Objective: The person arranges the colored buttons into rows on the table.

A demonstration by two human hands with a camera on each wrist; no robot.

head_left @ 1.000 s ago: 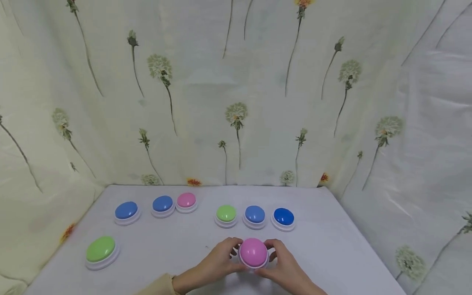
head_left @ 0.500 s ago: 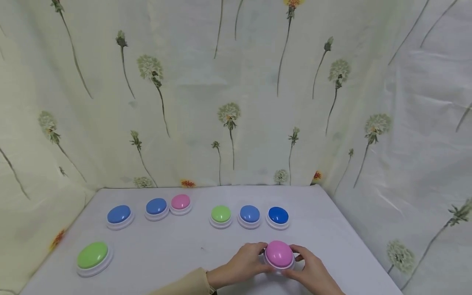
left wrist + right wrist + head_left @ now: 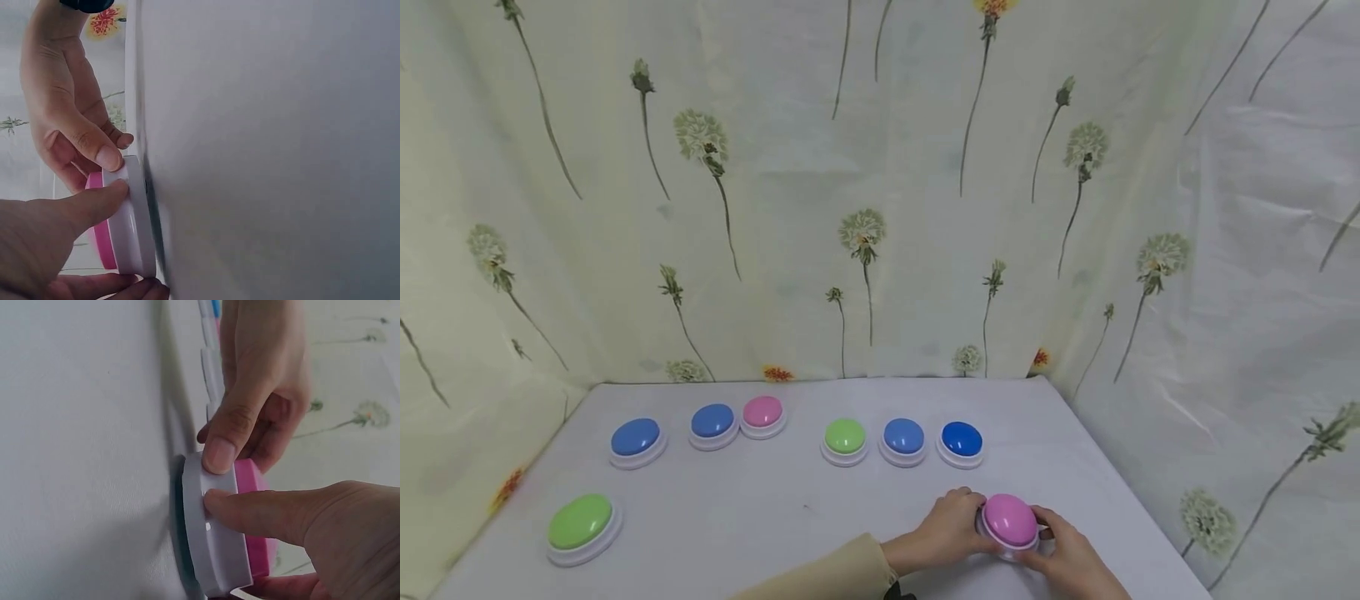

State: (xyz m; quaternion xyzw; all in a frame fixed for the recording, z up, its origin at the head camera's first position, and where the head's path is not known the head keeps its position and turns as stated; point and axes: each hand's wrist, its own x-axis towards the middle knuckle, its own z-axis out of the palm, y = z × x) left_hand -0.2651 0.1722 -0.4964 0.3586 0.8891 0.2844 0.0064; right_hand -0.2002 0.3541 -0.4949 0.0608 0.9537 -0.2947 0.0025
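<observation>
A pink push button (image 3: 1010,518) with a round white base is at the right front of the table in the head view. My left hand (image 3: 949,529) grips its left side and my right hand (image 3: 1070,554) its right side. In the left wrist view the white base (image 3: 133,219) stands close over the tabletop, a dark strip of shadow along its underside. Both thumbs press on the base's near side, their tips close together, as the right wrist view shows with the left thumb (image 3: 228,437). The other fingers curl round behind the base, partly hidden.
Behind the hands stand a green button (image 3: 845,437), a light blue one (image 3: 904,438) and a dark blue one (image 3: 962,440). Farther left are two blue buttons (image 3: 636,438) (image 3: 712,422), a pink one (image 3: 762,412) and a larger green one (image 3: 580,523). A flowered curtain (image 3: 775,250) surrounds the white table (image 3: 737,517).
Both hands have carried the pink push button to the right across the front of the table. The head view has turned slightly right; the other buttons stay in place on the table.
</observation>
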